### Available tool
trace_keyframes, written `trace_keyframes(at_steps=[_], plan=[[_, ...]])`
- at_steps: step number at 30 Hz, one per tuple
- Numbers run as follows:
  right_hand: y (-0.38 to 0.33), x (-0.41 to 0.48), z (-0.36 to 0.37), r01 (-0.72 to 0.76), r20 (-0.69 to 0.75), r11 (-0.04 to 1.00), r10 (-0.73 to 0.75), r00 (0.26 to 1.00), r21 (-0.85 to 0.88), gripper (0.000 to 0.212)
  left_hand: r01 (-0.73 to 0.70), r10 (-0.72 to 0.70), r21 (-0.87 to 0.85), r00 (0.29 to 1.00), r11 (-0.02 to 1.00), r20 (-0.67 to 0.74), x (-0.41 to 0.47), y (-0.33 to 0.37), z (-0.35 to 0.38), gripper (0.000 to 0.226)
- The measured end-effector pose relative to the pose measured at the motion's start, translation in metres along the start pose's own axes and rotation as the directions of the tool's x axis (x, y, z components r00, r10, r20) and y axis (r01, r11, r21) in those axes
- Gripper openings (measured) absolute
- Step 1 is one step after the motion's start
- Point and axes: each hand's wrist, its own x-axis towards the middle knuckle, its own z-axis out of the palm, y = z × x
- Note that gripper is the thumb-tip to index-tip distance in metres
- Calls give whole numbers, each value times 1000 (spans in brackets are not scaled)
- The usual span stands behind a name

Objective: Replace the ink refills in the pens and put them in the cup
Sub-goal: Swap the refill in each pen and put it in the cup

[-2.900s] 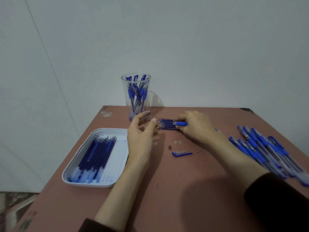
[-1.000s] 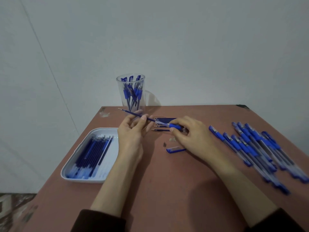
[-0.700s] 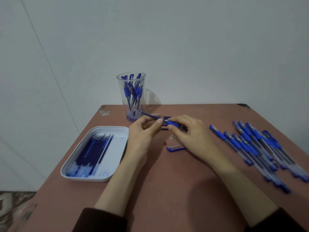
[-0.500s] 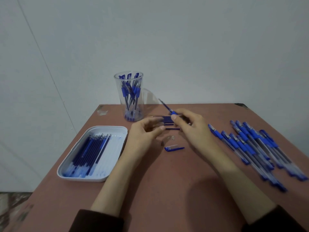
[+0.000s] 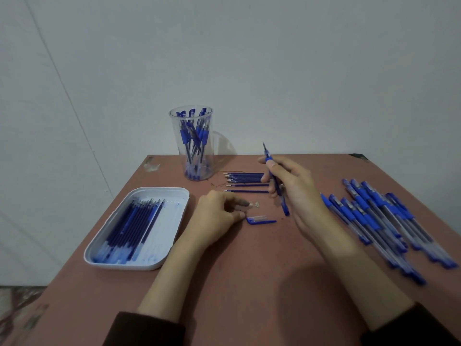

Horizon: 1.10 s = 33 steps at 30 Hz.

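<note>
The white tray [image 5: 174, 196] at the left holds a row of blue refills [image 5: 132, 226]; the clear cup [image 5: 190, 143] behind it stands upright, already packed with pens. The left hand [image 5: 217, 221] reaches, fingers curled, for the tiny clear tip piece [image 5: 255, 204] beside the loose cap [image 5: 260, 219]; pinch it lightly so it does not skid. More refills [image 5: 245, 181] lie in a row near the cup. The right hand [image 5: 291, 188] is clamped on a pen [image 5: 277, 183], nib up, blue grip and clear barrel; keep it steady for threading. Farther right lies a pile of capped pens [image 5: 389, 226]
</note>
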Motion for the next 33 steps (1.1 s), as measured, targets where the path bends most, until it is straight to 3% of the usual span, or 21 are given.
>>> trace_keyframes(at_steps=[2, 4, 8, 10, 13, 16, 22, 27, 30, 33], plan=[[1, 0, 0, 10, 9, 999, -10, 1000, -37, 18, -5, 0, -70, 998, 998, -67, 1, 1, 2, 21], [3, 0, -1, 39, 17, 994, -37, 999, -105, 17, -3, -42, -298, 989, 955, -144, 2, 3, 2, 21], [10, 0, -5, 176, 49, 886, -172, 984, -428, 12, -6, -184, -780, 971, 625, -155, 4, 4, -1, 21], [12, -3, -4, 222, 77, 793, -218, 973, -567, 10, -4, -231, -885, 965, 466, -126, 5, 5, -3, 20], [12, -6, -2, 265, 114, 717, -252, 961, -645, 11, -18, -251, -929, 961, 369, -119, 6, 4, -5, 20], [11, -7, 0, 277, 141, 676, -250, 958, -683, 11, -25, -246, -939, 962, 343, -116, 6, 4, -5, 20], [12, -8, 1, 293, 170, 633, -249, 954, -716, 14, -21, -210, -924, 971, 382, -110, 6, 4, -3, 20], [12, -11, 2, 344, 210, 586, -287, 935, -734, 14, -53, -150, -834, 975, 549, -161, 2, 5, 1, 26], [12, -11, 4, 296, 176, 689, -240, 955, -662, 14, -91, -112, -815, 976, 572, -188, 2, 7, 1, 34], [11, -11, 8, 226, 158, 826, -167, 973, -517, 13, -113, -85, -875, 981, 471, -173, 2, 12, -1, 42]])
